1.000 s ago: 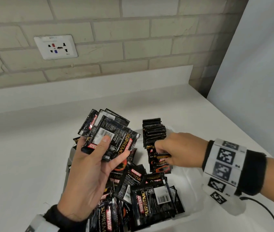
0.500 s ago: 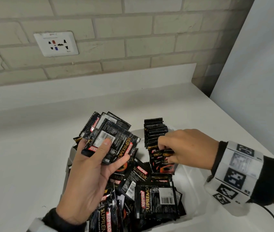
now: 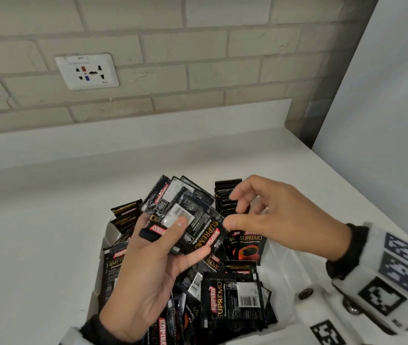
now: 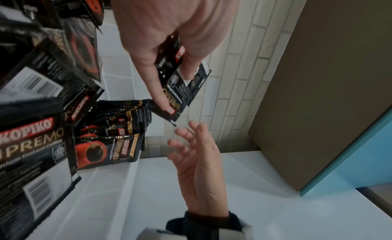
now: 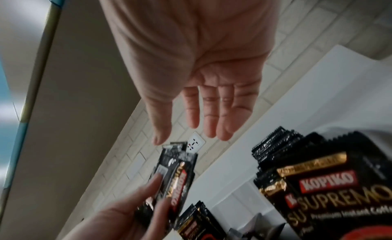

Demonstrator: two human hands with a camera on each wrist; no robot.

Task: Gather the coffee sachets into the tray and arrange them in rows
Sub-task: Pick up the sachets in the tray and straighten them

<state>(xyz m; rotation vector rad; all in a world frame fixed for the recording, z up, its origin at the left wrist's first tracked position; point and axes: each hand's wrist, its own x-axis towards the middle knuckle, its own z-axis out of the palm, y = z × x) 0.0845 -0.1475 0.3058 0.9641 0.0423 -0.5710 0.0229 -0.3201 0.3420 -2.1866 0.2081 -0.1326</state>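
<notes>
Coffee sachets [image 3: 190,220], a small fan of them, sit in my left hand [image 3: 148,275], which I hold palm up above the tray [image 3: 285,275]. The thumb presses on the top sachet and the fingers [image 3: 198,252] curl under the fan, so it is pinched between them. My right hand [image 3: 277,217] hovers just beside the fan, holding nothing; its fingers [image 3: 237,195] are loosely spread and a little bent, and the thumb tip is very near the fan's edge, though I cannot tell if it touches. Behind these fingers a row of sachets [image 3: 227,195] stands upright on edge in the tray. Under my left palm lies a loose pile of sachets [image 3: 232,300], partly hidden. How many sachets the fan holds I cannot make out. They are black, with red "KOPIKO" labels, gold "SUPREMO" lettering and white barcode patches. The tray stands on the white desk [image 3: 48,245].
</notes>
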